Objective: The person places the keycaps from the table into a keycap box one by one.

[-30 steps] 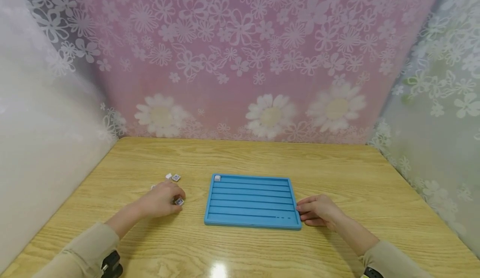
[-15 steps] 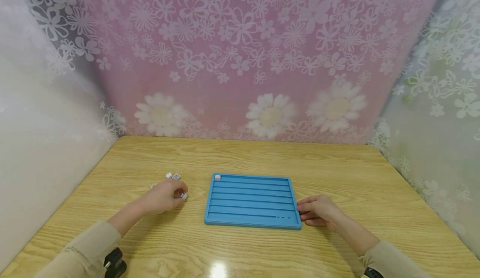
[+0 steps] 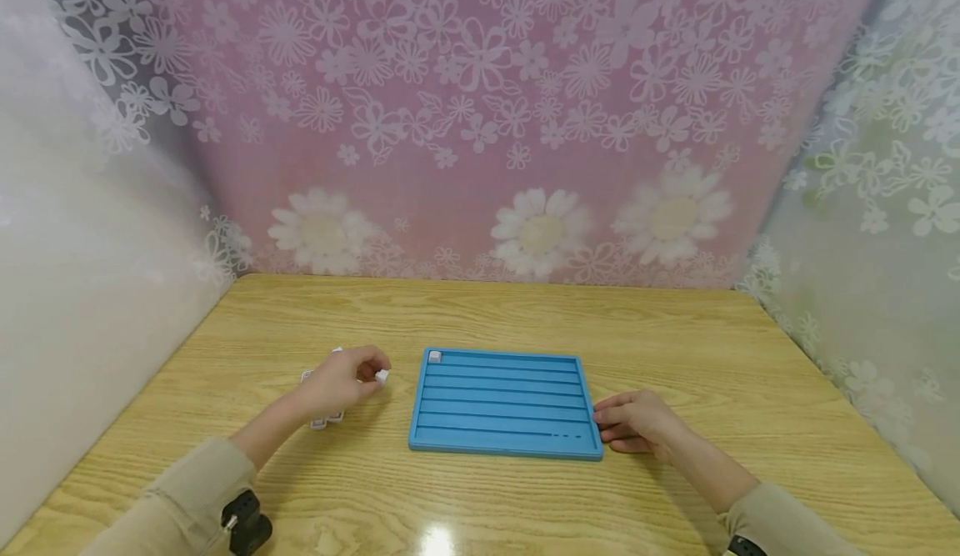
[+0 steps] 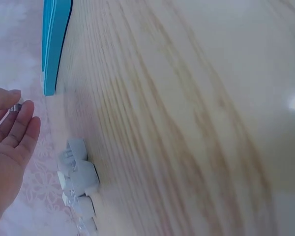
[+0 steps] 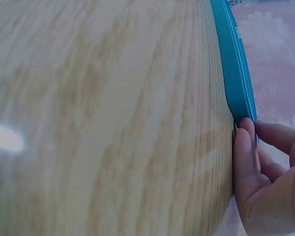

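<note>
In the head view my left hand (image 3: 341, 383) pinches a white keycap (image 3: 382, 376) between thumb and fingertips, left of the blue tray. The same keycap (image 4: 16, 106) shows partly between the fingers in the left wrist view. Several loose keycaps (image 4: 82, 178) lie on the table beneath this hand, some with hollow undersides showing; the hand partly hides them in the head view. My right hand (image 3: 641, 424) touches the right edge of the ridged blue tray (image 3: 504, 441) with its fingertips, the fingers fairly straight. One white keycap (image 3: 435, 357) sits in the tray's top left corner.
The tray lies flat on a wood-grain table (image 3: 510, 506). A pink flowered cloth (image 3: 480, 122) hangs behind the table's far edge, with pale sheets at both sides.
My left hand has lifted the keycap from among the others and moved right and away from me, nearer the tray. The right hand and the tray have stayed put.
</note>
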Demonstrator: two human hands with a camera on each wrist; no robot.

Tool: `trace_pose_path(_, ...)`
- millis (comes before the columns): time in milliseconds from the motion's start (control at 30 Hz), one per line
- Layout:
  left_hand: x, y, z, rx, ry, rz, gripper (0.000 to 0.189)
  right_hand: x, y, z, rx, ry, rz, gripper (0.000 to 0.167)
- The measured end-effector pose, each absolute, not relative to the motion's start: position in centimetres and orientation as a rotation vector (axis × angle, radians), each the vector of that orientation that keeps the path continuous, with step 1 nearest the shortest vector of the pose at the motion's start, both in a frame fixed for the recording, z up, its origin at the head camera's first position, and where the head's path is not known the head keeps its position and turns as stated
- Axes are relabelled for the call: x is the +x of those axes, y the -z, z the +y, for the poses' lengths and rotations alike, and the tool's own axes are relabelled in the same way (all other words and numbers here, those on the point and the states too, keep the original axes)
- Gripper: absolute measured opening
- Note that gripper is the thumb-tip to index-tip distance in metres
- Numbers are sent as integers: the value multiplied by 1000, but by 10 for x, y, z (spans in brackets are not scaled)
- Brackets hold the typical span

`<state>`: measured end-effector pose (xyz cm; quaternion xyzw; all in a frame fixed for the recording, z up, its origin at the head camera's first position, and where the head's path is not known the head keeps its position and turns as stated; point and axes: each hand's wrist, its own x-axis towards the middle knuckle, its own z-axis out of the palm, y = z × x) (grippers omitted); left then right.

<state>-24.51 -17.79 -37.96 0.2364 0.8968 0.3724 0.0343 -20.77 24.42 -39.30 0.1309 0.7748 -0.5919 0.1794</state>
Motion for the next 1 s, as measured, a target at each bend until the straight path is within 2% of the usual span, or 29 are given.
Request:
trace_pose_path(433,-245,379,-171,725,-1265,2651,28,-207,392,245,338,1667,2187,30)
trace_pose_path(1000,-246,376,-155,505,-1414,2609,27,-208,392,244,348,1654,2194,33)
